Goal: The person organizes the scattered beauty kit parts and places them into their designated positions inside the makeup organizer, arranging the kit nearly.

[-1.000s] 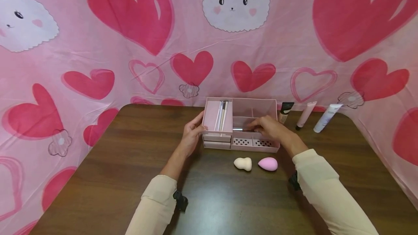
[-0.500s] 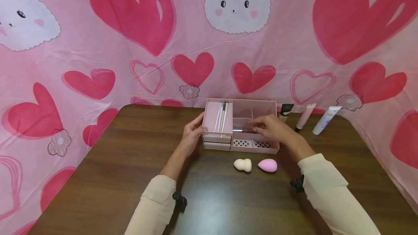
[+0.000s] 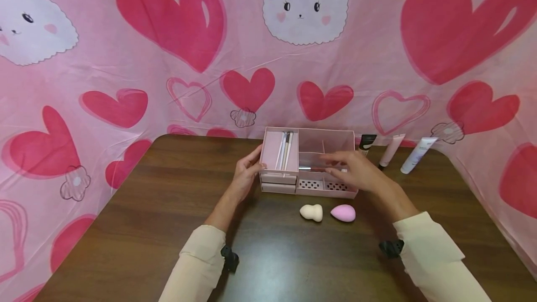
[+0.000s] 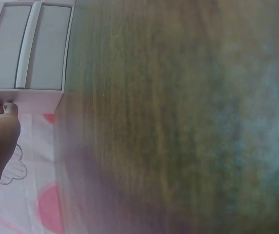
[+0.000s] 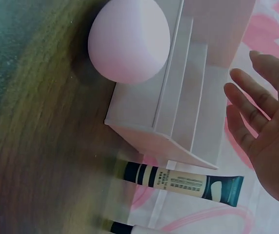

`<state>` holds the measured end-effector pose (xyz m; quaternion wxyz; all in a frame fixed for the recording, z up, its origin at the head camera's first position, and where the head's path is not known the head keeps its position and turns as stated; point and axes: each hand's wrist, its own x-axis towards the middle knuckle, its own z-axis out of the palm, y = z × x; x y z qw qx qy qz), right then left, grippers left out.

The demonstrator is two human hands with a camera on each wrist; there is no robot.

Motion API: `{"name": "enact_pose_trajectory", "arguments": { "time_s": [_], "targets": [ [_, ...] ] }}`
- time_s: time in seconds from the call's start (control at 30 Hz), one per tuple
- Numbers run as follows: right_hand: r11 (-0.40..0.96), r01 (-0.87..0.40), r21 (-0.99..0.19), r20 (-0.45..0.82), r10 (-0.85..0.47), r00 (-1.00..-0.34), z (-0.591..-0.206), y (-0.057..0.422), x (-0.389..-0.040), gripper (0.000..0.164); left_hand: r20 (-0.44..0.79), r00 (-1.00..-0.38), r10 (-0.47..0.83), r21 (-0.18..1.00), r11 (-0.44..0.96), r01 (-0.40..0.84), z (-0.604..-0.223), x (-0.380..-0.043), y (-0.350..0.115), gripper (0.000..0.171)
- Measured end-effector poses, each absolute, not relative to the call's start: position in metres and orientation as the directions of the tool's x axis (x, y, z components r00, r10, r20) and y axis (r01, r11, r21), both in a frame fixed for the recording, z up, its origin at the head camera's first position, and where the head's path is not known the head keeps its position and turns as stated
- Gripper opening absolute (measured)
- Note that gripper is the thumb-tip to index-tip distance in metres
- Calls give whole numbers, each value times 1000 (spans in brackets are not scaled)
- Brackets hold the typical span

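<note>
A pink makeup organizer (image 3: 326,193) stands toward the back of the table, two drawers on its left and compartments on its right. My left hand (image 3: 246,175) holds its left side, thumb at the front corner; in the left wrist view the fingers (image 4: 10,108) touch the side wall. My right hand (image 3: 356,169) hovers over the right compartments, fingers apart and holding nothing, as the right wrist view also shows. Several slim makeup brushes (image 3: 285,150) lie on the top left tray. A slender silver and reddish-brown stick (image 3: 319,169) lies in the middle compartment, partly behind the right hand.
In front of the organizer lie a cream makeup sponge (image 3: 311,213) and a pink makeup sponge (image 3: 343,213). To its right stand a black-and-beige tube (image 5: 183,183), a pink tube (image 3: 392,150) and a white tube (image 3: 418,155). Heart-patterned cloth (image 3: 247,92) hangs behind the table.
My right hand has let go of the slender stick in the middle compartment; its fingers have spread and it has drawn slightly right and toward me. The left hand keeps its place.
</note>
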<state>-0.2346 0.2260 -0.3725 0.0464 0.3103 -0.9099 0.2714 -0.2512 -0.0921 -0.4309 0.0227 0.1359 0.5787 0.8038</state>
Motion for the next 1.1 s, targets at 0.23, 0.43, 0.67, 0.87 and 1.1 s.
{"name": "enact_pose_trajectory", "arguments": {
  "time_s": [0.23, 0.43, 0.67, 0.87, 1.1],
  "targets": [
    [652, -605, -458, 251, -557, -791, -370, 219, -218, 39, 191, -961, 199, 938, -324, 120, -432, -252, -93, 67],
    [646, -658, -386, 266, -605, -751, -374, 211, -206, 38, 190, -959, 209, 942, -315, 118, -431, -251, -93, 67],
    [610, -716, -340, 271, -665, -696, -387, 203, -193, 38, 194, -961, 197, 945, -301, 129, -431, -251, -93, 66],
    [619, -731, -287, 207, -705, -678, -401, 198, -182, 33, 191, -963, 191, 948, -289, 131, -431, -251, -92, 65],
    [604, -753, -259, 234, -718, -656, -416, 197, -175, 27, 201, -961, 191, 948, -283, 142, -429, -250, -92, 65]
  ]
}}
